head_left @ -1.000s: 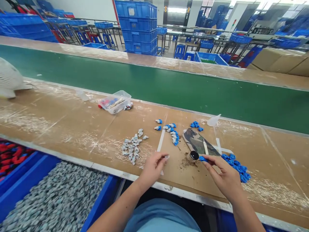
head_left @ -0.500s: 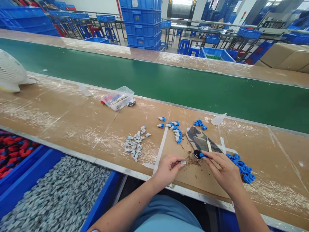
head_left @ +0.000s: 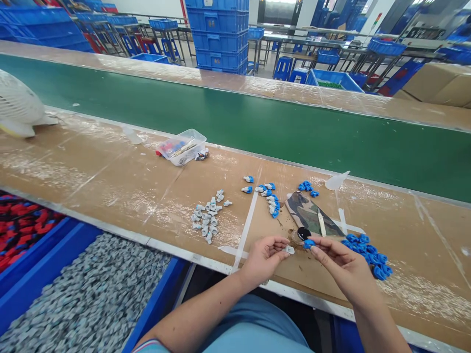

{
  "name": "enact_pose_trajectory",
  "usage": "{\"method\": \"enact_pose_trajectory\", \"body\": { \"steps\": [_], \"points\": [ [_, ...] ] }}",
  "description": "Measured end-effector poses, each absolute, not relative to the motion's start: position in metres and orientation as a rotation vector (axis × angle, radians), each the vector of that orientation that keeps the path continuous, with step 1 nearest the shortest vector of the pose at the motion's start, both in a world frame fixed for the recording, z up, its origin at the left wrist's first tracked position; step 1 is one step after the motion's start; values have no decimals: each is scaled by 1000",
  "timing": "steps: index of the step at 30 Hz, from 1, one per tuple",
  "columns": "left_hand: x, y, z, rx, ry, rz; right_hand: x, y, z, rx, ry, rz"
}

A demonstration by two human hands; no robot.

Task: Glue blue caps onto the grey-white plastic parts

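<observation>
Both hands have drawn closer together above the brown cardboard-covered bench (head_left: 110, 171). Left hand (head_left: 263, 257) pinches a small grey plastic piece (head_left: 290, 250); right hand (head_left: 340, 267) pinches a small blue plastic cap (head_left: 308, 243), its details too small to discern.

The workbench (head_left: 110, 171) is brown cardboard under glossy, scuffed tape, the conveyor belt (head_left: 257, 127) matt green, the small parts (head_left: 368, 255) smooth blue plastic, and the tub (head_left: 182, 147) clear plastic.

l hand (head_left: 265, 256) w/ grey part (head_left: 290, 250) now nearer r hand (head_left: 340, 264) w/ blue part (head_left: 308, 243)
</observation>
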State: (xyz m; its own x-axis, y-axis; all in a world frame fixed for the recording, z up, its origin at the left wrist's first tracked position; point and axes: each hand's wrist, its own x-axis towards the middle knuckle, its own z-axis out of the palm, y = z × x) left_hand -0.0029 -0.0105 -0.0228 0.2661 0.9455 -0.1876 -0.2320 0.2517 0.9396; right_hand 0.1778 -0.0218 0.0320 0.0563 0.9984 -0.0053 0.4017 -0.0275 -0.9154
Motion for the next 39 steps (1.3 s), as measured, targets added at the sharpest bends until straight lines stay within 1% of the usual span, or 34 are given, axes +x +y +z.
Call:
{"method": "enact_pose_trajectory", "body": {
  "steps": [5, 11, 14, 17, 22, 27, 31, 35, 39],
  "points": [
    [-3, -11, -21, 929, 879, 984, 167, -30, 25, -1478, -1748, 750],
    [-4, -12, -24, 949, 803, 964, 161, -29, 25, -1349, -1906, 579],
    [-6, -12, -26, 1015, 776, 933, 165, -27, 31, -1319, -2000, 603],
    [-7, -12, -26, 1046, 776, 890, 169, -24, 36, -1365, -2061, 697],
    [-9, -11, -19, 910, 775, 905, 163, -23, 32, -1482, -1907, 859],
    [-11, -9, -13, 769, 823, 906, 153, -32, 22, -1505, -1651, 852],
    [-10, -9, -11, 757, 828, 866, 153, -35, 16, -1473, -1569, 883],
    [-8, -11, -10, 832, 853, 871, 154, -37, 15, -1478, -1606, 847],
    [-17, -5, -13, 1106, 976, 862, 168, -41, 17, -1497, -1760, 730]
  ]
}}
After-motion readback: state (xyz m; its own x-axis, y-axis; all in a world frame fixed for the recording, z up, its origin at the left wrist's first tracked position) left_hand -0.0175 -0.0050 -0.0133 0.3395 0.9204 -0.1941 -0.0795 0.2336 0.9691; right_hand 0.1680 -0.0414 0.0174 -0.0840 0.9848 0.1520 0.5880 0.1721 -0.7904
